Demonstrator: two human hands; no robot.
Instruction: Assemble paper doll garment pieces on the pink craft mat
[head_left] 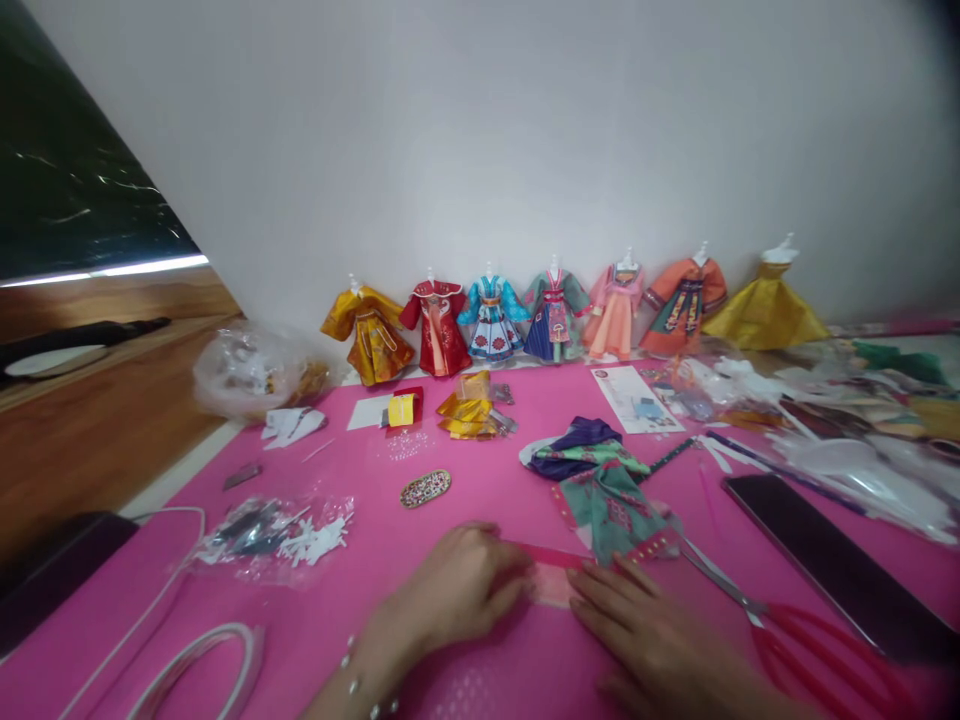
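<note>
A small strip of pink fabric, with a darker pink band along its far edge, lies on the pink mat between my two hands. My left hand is closed, its curled fingers on the strip's left end. The fingers of my right hand are stretched out and rest on the right end. Just beyond my right fingertips is a crumpled green patterned cloth. A dark purple and green cloth is bunched behind it. Red-handled scissors lie to the right of my right hand.
Several miniature dresses on stands line the white wall. A black phone and plastic packets are at the right. An oval sequined piece, a bag of white bits and a tape roll lie left.
</note>
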